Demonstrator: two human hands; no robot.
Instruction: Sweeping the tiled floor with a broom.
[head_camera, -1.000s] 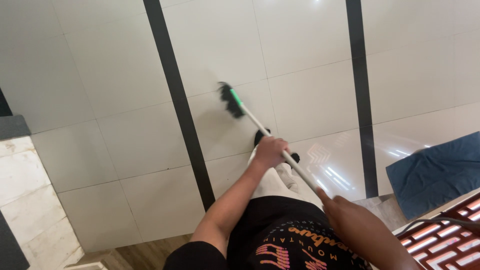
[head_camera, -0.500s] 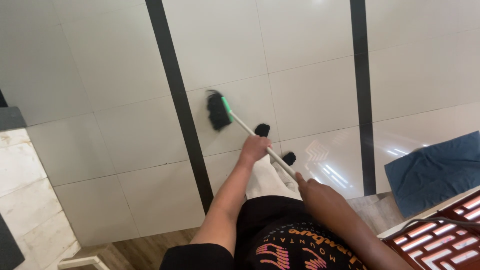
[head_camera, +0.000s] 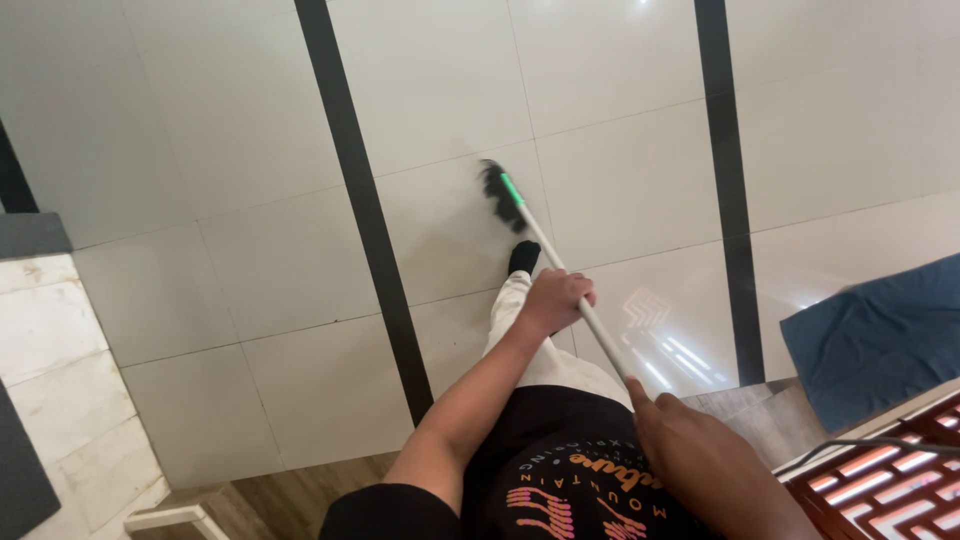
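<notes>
I hold a broom with a white handle (head_camera: 570, 290), a green collar and black bristles (head_camera: 497, 192) that rest on the glossy white floor tiles (head_camera: 620, 170). My left hand (head_camera: 553, 300) is closed around the middle of the handle. My right hand (head_camera: 690, 450) grips the handle's upper end, close to my body. My leg in light trousers with a black sock (head_camera: 523, 256) steps forward just behind the bristles.
Two black strips (head_camera: 355, 200) run across the tiled floor. A blue mat (head_camera: 880, 335) lies at the right. A red lattice panel (head_camera: 880, 480) sits at the bottom right. A pale stone ledge (head_camera: 50, 350) stands at the left, and wood flooring (head_camera: 290, 495) lies near me.
The broom head swept left, then back to the right and slightly further away. My foot has stepped forward under the handle, and both hands stayed on the broom.
</notes>
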